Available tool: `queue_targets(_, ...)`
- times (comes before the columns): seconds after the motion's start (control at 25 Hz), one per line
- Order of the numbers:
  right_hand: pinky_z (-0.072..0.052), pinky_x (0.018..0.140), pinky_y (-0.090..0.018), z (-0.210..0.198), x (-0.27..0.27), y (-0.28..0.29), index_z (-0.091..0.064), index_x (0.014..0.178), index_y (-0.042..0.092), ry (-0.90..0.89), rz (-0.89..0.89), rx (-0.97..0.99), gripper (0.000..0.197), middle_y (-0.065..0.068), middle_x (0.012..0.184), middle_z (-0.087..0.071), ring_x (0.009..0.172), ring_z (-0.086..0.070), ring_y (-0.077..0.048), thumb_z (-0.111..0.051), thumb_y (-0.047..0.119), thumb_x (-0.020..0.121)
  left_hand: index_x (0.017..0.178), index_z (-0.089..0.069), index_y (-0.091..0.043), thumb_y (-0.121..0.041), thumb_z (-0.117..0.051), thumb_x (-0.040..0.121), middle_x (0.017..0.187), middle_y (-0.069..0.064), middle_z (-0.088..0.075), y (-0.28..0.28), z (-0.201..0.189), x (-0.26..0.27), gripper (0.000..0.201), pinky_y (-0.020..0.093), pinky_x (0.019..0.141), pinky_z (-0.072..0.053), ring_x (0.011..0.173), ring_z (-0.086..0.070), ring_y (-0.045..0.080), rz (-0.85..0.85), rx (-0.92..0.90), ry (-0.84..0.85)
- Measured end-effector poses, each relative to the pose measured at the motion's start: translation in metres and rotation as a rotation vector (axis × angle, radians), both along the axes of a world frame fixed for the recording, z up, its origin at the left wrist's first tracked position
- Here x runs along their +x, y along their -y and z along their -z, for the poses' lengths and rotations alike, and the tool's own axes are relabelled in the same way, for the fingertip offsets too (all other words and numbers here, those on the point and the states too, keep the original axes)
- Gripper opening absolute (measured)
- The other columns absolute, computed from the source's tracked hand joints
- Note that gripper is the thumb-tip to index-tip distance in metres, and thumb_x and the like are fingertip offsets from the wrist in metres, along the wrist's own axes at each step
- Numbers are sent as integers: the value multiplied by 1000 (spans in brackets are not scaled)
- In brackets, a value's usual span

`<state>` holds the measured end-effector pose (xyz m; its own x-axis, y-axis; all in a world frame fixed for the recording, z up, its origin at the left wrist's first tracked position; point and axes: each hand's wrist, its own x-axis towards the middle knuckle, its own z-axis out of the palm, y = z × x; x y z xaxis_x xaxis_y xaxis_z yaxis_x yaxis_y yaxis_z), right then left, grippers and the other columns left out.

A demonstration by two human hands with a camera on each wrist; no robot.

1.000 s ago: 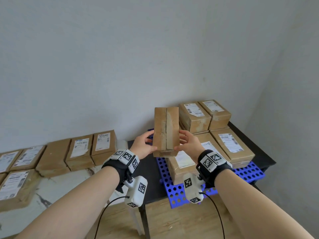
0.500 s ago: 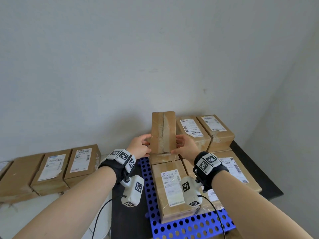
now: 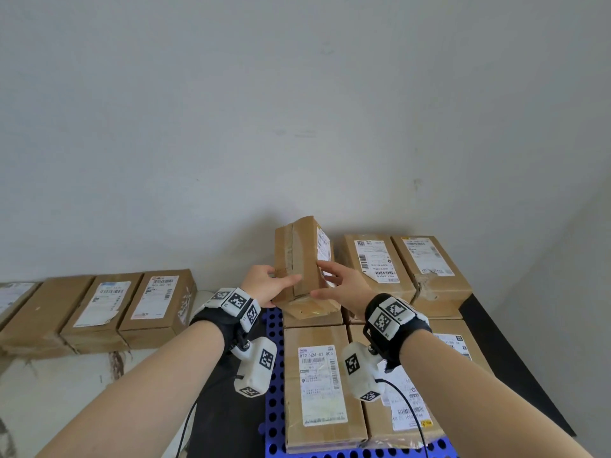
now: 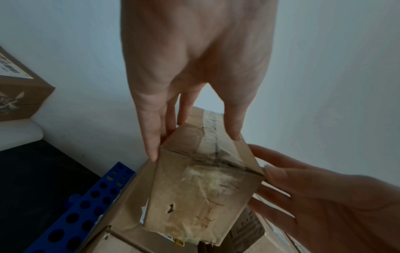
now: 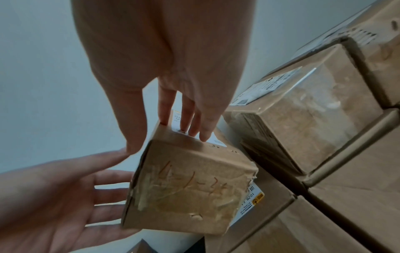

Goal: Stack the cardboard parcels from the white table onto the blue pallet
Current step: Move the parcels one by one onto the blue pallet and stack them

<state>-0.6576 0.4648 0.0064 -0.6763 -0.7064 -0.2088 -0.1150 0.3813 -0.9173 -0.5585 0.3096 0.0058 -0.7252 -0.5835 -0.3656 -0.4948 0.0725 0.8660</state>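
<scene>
A cardboard parcel [image 3: 302, 259] stands tilted on end, taped seam towards me and label face to the right, over the back left parcel [image 3: 312, 320] of the stack on the blue pallet [image 3: 274, 391]. Its lower end sits at that parcel's top; whether they touch I cannot tell. My left hand [image 3: 264, 285] presses its left side with straight fingers, thumb on the taped face. My right hand [image 3: 344, 285] presses the label side with spread straight fingers. The wrist views show the same parcel [image 4: 203, 196] [image 5: 188, 188] between both hands.
Two parcels [image 3: 373, 262] [image 3: 429, 266] form a second layer at the pallet's back right. A labelled parcel [image 3: 317, 385] lies front left on the pallet. Several parcels [image 3: 155, 305] stay on the white table [image 3: 49, 391] to the left. The pallet rests on a black table [image 3: 496, 358].
Both hands carried the parcel forward and down over the pallet's back left and turned it, so its label face now shows on the right. The fingers have straightened.
</scene>
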Motion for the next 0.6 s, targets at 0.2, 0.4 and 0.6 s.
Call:
queue_targets(0.2, -41, 107, -34, -3, -6, 6, -39, 143, 22, -39, -140, 46, 77, -2, 146, -42, 138, -37, -16, -65, -8, 77, 96, -62, -24, -48, -81, 65, 90, -5, -67, -9, 3, -13, 43, 25, 68, -54, 80, -64, 10, -14, -63, 11)
queue_targets(0.4, -41, 105, -29, 0, -5, 11, -40, 143, 20, -105, -219, 44, 66, -4, 146, -41, 138, -34, -15, -46, -12, 85, 110, -65, -17, -48, -85, 55, 98, 0, -71, -8, 13, -16, 66, 33, 83, -56, 91, -67, 15, -2, -107, 42)
queue_targets(0.6, -47, 86, -19, 2, -18, 13, -41, 141, 24, -102, -175, 47, 63, -5, 144, -44, 133, -42, -18, -52, -6, 87, 99, -42, -9, -42, -83, 62, 95, 7, -63, 5, 15, -10, 64, 42, 90, -54, 97, -63, 25, -123, 72, 54)
